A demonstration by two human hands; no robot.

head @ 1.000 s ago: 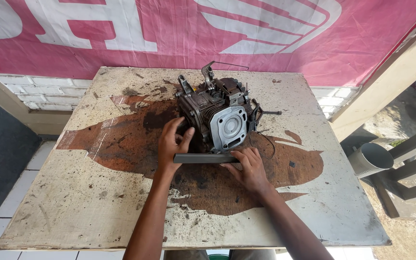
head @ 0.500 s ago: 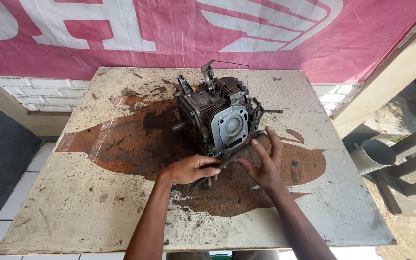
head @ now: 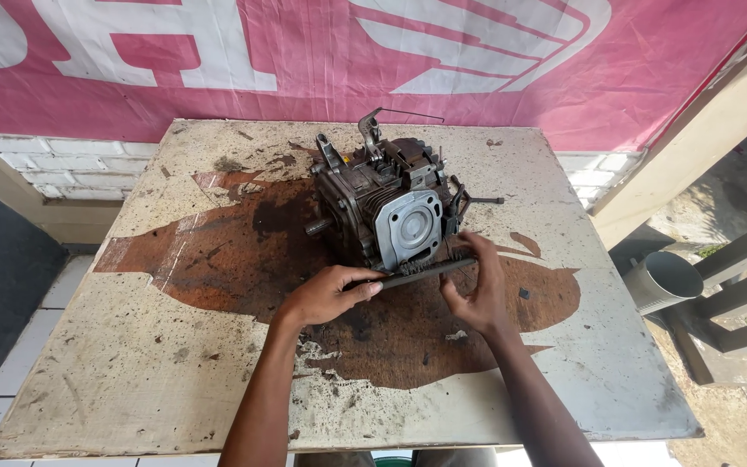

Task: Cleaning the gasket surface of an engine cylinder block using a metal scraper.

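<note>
Holding a thin dark flat piece (head: 421, 274), probably a gasket or plate, the person has both hands at the front of a small engine (head: 386, 212) that stands a little above the middle of the frame. The left hand (head: 326, 294) pinches the piece's left end between thumb and fingers; the right hand (head: 475, 290) has its fingers curled about the right end, thumb beneath. The piece lies nearly level, slightly raised at the right, just below the engine's pale round face (head: 410, 227) and close against it; whether it touches cannot be told.

As a judgement, the work looks part-way: the engine is stripped of its covers, with bare studs and a lever sticking up at the top, and the flat piece is neither seated on the engine nor laid aside. Nothing else loose lies by the hands.

The engine sits on a worn table (head: 175, 380) stained with a wide dark patch of oil. The only open vessel is a grey pipe or bucket (head: 663, 281) at the right edge, off the table; its mouth shows nothing inside. A pink banner (head: 218, 52) hangs behind.
</note>
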